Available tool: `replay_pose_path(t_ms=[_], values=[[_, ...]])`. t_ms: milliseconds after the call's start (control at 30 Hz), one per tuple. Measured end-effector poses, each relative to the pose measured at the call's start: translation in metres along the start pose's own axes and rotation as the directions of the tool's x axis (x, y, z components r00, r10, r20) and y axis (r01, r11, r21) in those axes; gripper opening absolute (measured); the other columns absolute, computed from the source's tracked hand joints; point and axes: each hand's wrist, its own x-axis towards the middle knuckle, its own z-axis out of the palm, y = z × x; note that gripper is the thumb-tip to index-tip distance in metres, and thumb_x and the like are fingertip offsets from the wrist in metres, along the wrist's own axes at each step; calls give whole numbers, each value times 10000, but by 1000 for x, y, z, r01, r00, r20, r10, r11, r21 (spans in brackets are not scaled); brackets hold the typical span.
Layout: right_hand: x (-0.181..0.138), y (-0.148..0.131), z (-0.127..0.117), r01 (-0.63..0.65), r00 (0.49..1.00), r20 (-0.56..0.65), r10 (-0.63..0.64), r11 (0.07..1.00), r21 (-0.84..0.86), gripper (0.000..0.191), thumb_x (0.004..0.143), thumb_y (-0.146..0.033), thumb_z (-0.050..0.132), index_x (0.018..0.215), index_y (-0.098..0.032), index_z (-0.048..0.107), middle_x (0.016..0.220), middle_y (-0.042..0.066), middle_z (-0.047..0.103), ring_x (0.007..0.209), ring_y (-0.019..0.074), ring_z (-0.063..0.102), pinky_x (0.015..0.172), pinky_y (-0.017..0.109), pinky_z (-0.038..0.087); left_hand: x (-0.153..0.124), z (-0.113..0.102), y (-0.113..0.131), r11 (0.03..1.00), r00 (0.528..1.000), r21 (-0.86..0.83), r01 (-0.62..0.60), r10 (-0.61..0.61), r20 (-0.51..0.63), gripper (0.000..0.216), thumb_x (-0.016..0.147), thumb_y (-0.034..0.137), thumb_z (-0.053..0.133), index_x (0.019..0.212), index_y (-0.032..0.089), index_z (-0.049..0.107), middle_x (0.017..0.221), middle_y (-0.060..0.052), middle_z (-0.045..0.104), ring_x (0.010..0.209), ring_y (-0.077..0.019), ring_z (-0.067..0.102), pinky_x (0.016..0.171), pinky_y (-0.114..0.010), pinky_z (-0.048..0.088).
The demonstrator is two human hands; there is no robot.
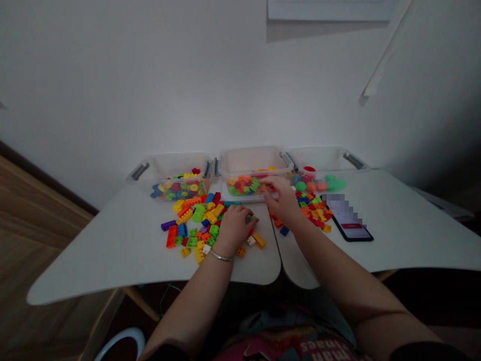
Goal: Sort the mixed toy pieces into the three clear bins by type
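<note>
My left hand (233, 226) curls over loose bricks (195, 220) on the tabletop (112, 245); my right hand (282, 199) reaches the middle bin (252, 173); neither grip is readable.

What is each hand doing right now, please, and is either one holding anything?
Left hand: curled, knuckles up, over loose building blocks on the table; any grip is hidden.
Right hand: reaching at the middle clear bin; cannot tell whether it holds anything.

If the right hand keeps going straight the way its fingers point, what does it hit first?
The right hand points up-left toward the middle clear bin. Its fingertips already sit at the bin's front wall, so it would probably meet that wall first, though depth is hard to judge.
</note>
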Motion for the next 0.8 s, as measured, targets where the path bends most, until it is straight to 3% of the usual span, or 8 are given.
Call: replay_pose_path(t_ms=[67, 233, 433, 667, 800], values=[[-24, -1, 9, -34, 991, 128, 31, 999, 25, 247, 847, -176, 515, 1042, -223, 658, 1055, 74, 701, 1028, 218, 621, 938, 406, 489, 0, 1, -1, 1000, 1000, 14, 3, -3, -23, 177, 860, 343, 649, 912, 186, 712, 933, -71, 685, 983, -258, 576, 899, -380, 470], [-57, 7, 28, -60, 913, 405, 39, 998, 38, 369, 804, -81, 513, 1110, -226, 661, 1163, 83, 680, 1115, 216, 600, 1024, 438, 457, 0, 2, -1, 996, 997, 49, 78, -77, -11, 165, 849, 271, 640, 966, 157, 669, 950, -90, 685, 973, -263, 591, 878, -378, 476], [-63, 11, 34, -26, 884, 466, 14, 999, 21, 390, 811, -63, 501, 1146, -178, 664, 1200, 118, 665, 1126, 216, 599, 1018, 421, 475, 1, -1, 2, 980, 982, -56, 190, -191, -11, 324, 814, 208, 667, 1130, 170, 602, 1048, -77, 701, 1008, -249, 627, 898, -359, 481], [-62, 8, 34, -86, 874, 478, 88, 996, -27, 412, 827, -57, 500, 1199, -164, 641, 1178, 111, 667, 1124, 218, 584, 1026, 408, 458, 1, 0, 0, 972, 978, -122, 203, -206, -18, 360, 825, 235, 672, 1171, 179, 588, 993, -48, 731, 996, -254, 649, 882, -368, 496], [-61, 8, 35, -114, 871, 473, 134, 991, -69, 324, 825, -73, 534, 1103, -183, 657, 1106, 96, 682, 1069, 221, 596, 992, 409, 466, 1, 2, -1, 979, 984, -116, 168, -173, -37, 369, 837, 270, 666, 1184, 174, 586, 1019, -58, 720, 996, -246, 647, 897, -364, 492]])
